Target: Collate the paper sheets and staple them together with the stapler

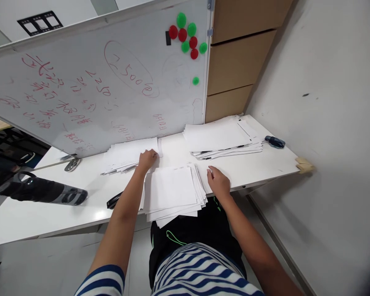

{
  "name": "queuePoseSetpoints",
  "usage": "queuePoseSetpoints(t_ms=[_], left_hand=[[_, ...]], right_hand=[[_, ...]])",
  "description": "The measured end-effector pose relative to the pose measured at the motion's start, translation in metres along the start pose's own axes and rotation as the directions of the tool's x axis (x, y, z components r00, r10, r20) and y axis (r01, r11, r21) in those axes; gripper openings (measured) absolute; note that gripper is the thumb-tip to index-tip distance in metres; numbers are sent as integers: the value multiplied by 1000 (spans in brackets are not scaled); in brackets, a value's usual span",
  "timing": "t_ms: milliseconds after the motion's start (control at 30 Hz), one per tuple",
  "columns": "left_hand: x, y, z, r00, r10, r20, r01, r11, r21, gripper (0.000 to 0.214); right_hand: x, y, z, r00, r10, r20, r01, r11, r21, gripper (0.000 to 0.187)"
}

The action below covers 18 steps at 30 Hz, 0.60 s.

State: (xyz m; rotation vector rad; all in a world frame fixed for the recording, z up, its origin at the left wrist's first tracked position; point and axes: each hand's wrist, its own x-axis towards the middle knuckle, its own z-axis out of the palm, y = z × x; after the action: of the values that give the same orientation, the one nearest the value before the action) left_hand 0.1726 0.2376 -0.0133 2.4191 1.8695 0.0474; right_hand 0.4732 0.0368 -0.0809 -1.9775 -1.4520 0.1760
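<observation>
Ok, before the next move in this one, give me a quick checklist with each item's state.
1. Front stack fully on the desk: not ok, its near sheets overhang the edge.
2. Front stack squared: not ok, its edges are fanned.
3. Left hand at the left stack: ok, at its right end.
4. Sheet gripped by the left fingers: cannot tell.
5. Right hand free of paper: ok, none visible in it.
6. Bottle apart from the stacks: ok.
</observation>
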Motion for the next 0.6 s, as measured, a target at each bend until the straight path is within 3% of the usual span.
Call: queuePoseSetpoints(t_ms=[100, 267, 367, 467, 600], left_hand=[[-5, 2, 7, 997, -4, -83, -1, 998, -63, 28], [-11, 2, 1, 964, -205, -167, 135, 924, -358, 27], [-22, 5, -19, 930, -294, -219, 121, 812, -572, 24], [-45, 18, -45, 901, -307, -306, -3, 701, -713, 23], [-88, 49, -82, 927, -234, -293, -176, 417, -891, 25]], right_hand=[[1, 1, 1, 1000, 2, -7, -2, 1000, 9, 42], [1, 4, 3, 1000, 11, -22, -10, 999, 37, 42], [0, 5, 3, 1000, 16, -23, -15, 998, 53, 44], [0, 5, 2, 1000, 25, -14, -24, 997, 73, 44], [0, 1, -5, 998, 50, 35, -55, 987, 149, 45]])
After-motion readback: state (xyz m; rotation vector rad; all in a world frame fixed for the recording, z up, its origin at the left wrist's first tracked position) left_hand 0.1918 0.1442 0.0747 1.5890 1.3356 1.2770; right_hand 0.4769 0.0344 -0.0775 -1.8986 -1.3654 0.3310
